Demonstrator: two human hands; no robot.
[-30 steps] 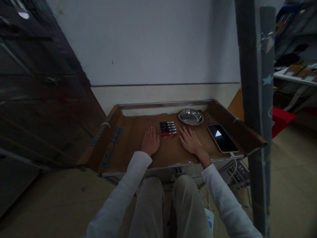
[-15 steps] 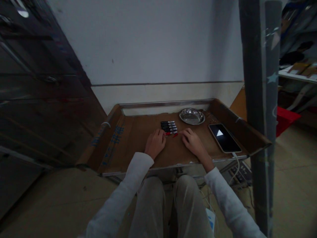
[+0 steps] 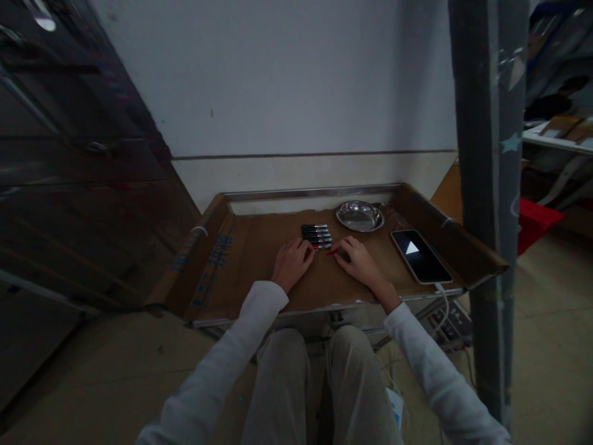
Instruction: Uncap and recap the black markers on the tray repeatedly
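From my remote seat I see both hands on the cardboard-lined tray [image 3: 241,259], meeting at the row of markers [image 3: 317,235] that lies just in front of the steel dish [image 3: 360,216]; the left hand [image 3: 291,264] has its fingers curled in at the near end of the row, and the right hand [image 3: 357,262] has its fingers bunched narrow at a small red cap [image 3: 330,251] lying right at its fingertips; I judge the step in hand to be the taking up of the nearest, red marker [image 3: 319,246] and its cap, one hand to each; whether either hand has truly closed on anything I cannot tell, the light being dim and the pieces tiny; the next move, as I judge it, calls for a firm pinch on the barrel with the left and a clean pinch on the cap with the right, without nudging the other pens out of line; the phone [image 3: 420,256] lies well to the right, its cable dropping off the tray edge; the grey post [image 3: 486,185] cuts off the right side, and the marker labels are unreadable.
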